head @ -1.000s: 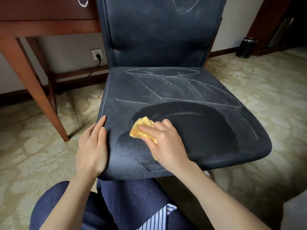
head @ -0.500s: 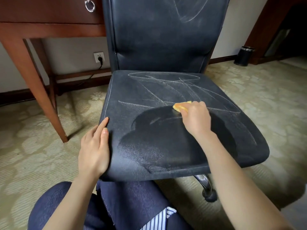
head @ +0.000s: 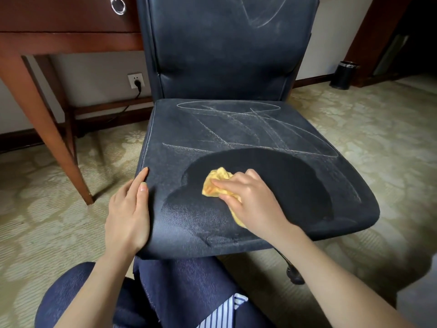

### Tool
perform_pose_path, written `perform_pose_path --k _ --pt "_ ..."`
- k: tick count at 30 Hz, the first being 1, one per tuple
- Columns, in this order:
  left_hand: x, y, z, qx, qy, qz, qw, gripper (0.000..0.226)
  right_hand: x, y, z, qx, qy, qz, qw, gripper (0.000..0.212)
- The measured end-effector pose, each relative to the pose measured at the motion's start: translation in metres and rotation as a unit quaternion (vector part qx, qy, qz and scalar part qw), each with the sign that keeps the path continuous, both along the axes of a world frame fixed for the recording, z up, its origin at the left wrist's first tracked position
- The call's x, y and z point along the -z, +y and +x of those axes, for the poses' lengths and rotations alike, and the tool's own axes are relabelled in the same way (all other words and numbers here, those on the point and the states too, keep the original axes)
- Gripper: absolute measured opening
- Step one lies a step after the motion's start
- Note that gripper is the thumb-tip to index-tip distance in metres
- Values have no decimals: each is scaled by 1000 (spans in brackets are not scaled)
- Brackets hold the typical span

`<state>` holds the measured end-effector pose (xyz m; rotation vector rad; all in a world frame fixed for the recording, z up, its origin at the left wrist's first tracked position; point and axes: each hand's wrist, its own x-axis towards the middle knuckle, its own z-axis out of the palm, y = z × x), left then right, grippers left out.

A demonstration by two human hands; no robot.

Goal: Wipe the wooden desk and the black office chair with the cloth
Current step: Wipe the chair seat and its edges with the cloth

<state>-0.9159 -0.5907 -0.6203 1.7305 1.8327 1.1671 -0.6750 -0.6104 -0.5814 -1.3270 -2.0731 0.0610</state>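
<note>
Clutching cloth (head: 213,183), left hand (head: 128,216) on chair (head: 238,55) edge

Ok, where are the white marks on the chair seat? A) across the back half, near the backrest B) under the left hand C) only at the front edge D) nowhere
A: white lines cross the back of the seat; the patch around the cloth in the right hand is wiped dark.

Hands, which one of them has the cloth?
The right hand grips the yellow cloth on the chair seat. The left hand holds nothing; it rests flat on the seat's front left edge.
</note>
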Motion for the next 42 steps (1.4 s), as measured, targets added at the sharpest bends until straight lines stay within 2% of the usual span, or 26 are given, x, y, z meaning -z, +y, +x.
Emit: perform_pose_path --k 6,12,23,26,32,35,39,42 --pt "1 1 0 0 0 -2 1000 68 -6 10 50 119 -11 -48 992 31" --pt "1 0 3 -7 -11 -8 1000 67 -12 61 53 154 -33 -59 986 26" --pt "-6 -2 1 -16 11 -44 999 69 -22 149 -55 87 -83 -73 990 31" --pt "-6 -1 -1 -20 19 -48 998 62 -18 150 -65 79 -102 -61 990 32" --pt "-5 -1 -2 -17 23 -43 999 50 -8 101 -37 -72 -100 -21 992 34" --pt "-5 1 -2 -16 20 -46 999 45 -11 49 -27 -89 -72 22 993 33" --pt "-5 0 -2 -12 12 -43 999 67 2 -4 -13 -103 -88 49 990 42" --pt "-6 -1 -2 -15 11 -43 999 64 11 -11 -8 -105 -81 57 990 43"
